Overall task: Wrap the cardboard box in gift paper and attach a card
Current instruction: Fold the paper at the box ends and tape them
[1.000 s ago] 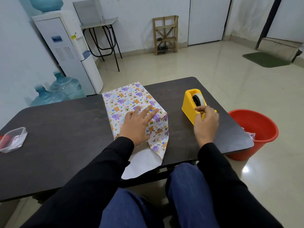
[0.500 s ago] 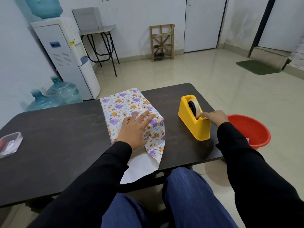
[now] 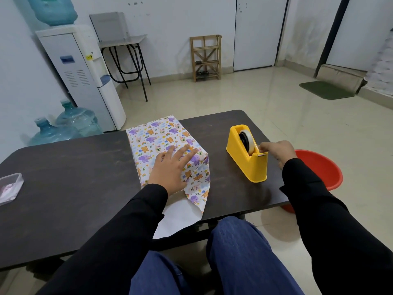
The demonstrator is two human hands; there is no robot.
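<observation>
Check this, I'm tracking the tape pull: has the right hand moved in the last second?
Yes. Against the yellow tape dispenser, the right hand has shifted rightward: from over its near end to beside its cutter, pinching the tape.

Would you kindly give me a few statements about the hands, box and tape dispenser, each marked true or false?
1. The left hand lies flat on the wrapped box. True.
2. The right hand holds scissors. False: it pinches the tape at the dispenser.
3. The dispenser stands right of the box, not touching it. True.
4. The bucket sits on the table. False: it stands on the floor.
5. The paper at the box's near end is folded shut. False: it sticks out open.
</observation>
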